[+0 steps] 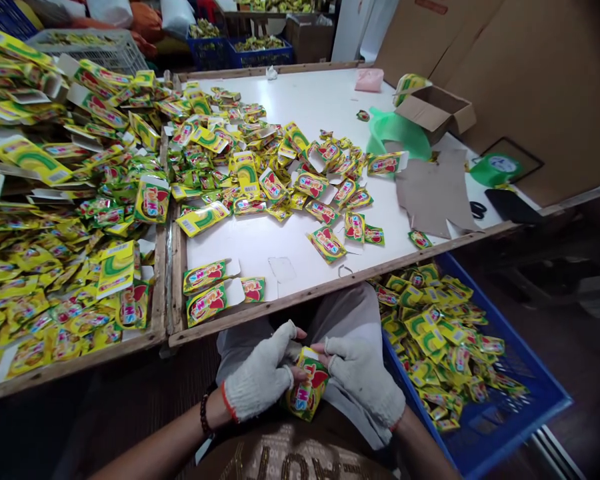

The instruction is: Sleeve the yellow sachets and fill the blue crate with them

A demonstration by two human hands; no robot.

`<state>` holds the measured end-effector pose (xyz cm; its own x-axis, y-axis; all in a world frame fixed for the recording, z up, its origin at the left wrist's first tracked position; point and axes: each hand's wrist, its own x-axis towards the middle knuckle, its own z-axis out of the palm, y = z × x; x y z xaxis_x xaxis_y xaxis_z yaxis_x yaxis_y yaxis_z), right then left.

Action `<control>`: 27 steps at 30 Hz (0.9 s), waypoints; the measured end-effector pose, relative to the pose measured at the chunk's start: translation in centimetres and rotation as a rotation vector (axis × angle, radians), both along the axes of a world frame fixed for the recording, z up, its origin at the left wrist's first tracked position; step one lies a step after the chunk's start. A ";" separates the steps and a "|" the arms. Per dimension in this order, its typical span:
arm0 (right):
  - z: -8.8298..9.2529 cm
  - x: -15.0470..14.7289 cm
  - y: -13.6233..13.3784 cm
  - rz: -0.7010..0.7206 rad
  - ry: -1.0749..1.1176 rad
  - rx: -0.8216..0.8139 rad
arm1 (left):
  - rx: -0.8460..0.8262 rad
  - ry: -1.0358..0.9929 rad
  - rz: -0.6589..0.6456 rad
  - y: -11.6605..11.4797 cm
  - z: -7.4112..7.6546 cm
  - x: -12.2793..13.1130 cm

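Note:
In white gloves with bare fingertips, my left hand (261, 377) and my right hand (364, 375) meet above my lap. Between them is a small yellow and green printed carton (309, 387), tilted, its printed front turned up. My left thumb presses on its left side, while the fingers of my right hand pinch its upper right end. Whether anything is inside the carton cannot be made out. Just beyond my hands, cartons of the same kind (207, 303) lie at the table's front left corner, some with white end flaps standing open.
Cartons and small packets heap the white table (290, 257) and the wood-edged tray (161, 293) at left. A blue crate (525, 433) of filled cartons or packets stands low at right. Flattened cardboard (433, 193), a green bag (405, 137) and an open brown box (437, 107) lie at the right.

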<state>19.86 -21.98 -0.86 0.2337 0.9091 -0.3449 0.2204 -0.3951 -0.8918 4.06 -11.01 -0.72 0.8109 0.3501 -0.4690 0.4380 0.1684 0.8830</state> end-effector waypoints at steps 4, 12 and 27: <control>0.5 0.3 -0.8 0.176 0.071 0.029 | 0.060 0.027 0.010 -0.4 -1.0 -0.5; -0.1 -2.0 -2.1 0.085 0.111 0.046 | 0.144 0.007 -0.018 -1.2 -1.3 -1.1; 1.6 0.0 0.0 -0.061 -0.728 0.725 | -0.953 -0.431 0.501 -0.9 0.4 3.9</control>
